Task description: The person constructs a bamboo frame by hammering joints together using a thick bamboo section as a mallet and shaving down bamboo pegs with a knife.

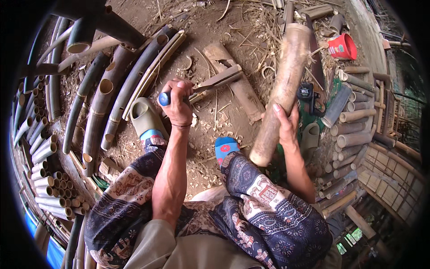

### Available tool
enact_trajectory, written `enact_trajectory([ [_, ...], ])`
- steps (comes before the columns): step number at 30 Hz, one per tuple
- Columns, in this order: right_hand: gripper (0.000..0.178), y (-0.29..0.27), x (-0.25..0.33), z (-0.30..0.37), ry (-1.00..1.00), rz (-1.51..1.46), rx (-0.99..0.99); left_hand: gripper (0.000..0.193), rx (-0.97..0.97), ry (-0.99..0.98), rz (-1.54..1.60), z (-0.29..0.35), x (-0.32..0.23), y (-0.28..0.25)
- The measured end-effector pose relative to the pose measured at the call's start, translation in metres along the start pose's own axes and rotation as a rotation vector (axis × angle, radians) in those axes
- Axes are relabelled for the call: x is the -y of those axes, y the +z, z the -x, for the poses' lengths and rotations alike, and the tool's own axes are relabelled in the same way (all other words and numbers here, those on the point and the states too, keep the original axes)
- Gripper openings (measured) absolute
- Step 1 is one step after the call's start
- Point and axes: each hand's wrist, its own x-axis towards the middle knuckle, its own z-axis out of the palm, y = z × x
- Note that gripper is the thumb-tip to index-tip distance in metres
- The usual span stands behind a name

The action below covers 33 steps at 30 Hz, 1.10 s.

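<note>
My left hand (179, 104) is closed around the blue handle of a machete (219, 79), its broad blade reaching to the right above the ground. On the other side, my right hand (286, 124) grips a thick, pale brown bamboo section (286, 74) from its right side, the thumb lying along it. That section slants from near my right knee up toward the far right, its far end frayed with fibres. Beneath the blade, a shorter split bamboo piece (244, 96) lies on the dirt, broken open near its far end.
Long dark bamboo poles (92, 121) lie at left, beside stacked cut tubes (49, 190). More tubes (354, 127) are piled at right. A red bucket (342, 46), a black tape measure (305, 91), a saw (316, 58) and an olive clog (310, 136) are nearby. Shavings litter the ground.
</note>
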Motion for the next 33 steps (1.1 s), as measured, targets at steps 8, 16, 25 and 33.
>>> enact_trajectory([
  [8,0.073,0.009,-0.022,0.021,-0.039,0.703,0.385,0.026,-0.004,0.082,-0.121,0.015,-0.013,0.004],
  [16,0.081,0.015,-0.036,0.043,0.030,0.725,0.497,0.022,-0.030,0.037,-0.284,0.018,-0.004,0.002],
  [25,0.075,-0.005,-0.060,0.025,-0.246,0.442,0.162,0.021,0.005,0.073,-0.164,0.008,-0.006,-0.004],
  [33,0.095,-0.029,-0.073,0.075,-0.021,0.752,0.451,0.021,-0.032,0.042,-0.226,-0.004,-0.047,0.009],
])
